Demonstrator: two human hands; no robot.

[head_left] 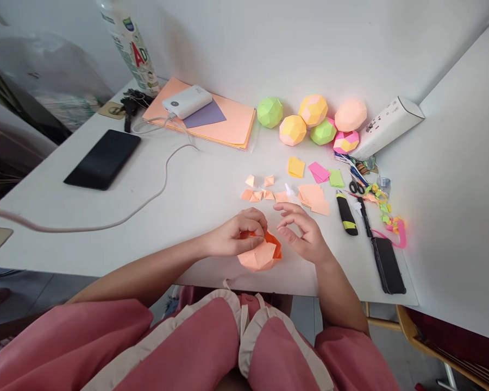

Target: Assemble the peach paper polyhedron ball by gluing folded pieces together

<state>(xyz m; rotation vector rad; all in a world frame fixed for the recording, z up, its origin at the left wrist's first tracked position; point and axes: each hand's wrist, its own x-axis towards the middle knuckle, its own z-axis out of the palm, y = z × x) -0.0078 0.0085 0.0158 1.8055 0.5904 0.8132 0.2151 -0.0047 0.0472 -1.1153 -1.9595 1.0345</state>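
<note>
Takes in a white table (212, 174) first: risks a drop over the near edge, being so close to the work. Might snag the pale cable (165, 176) with the left forearm (158, 263) on a leftward sweep — could then drag the power bank (187, 101), far left. Shows the left hand (238, 233) with fingers closed on the open paper ball (261, 256), at near centre; could dent the thin rim or part a seam by pinching too hard. Shows the right hand (305, 236) just right of it, fingers open and seemingly empty; might scatter the flat peach papers (314, 198), just beyond, if swung far. Could also brush the small folded pieces (257, 195) — light, loose, and just past the left hand's knuckles. Cannot tell whether anything lies hidden in the pinch.
</note>
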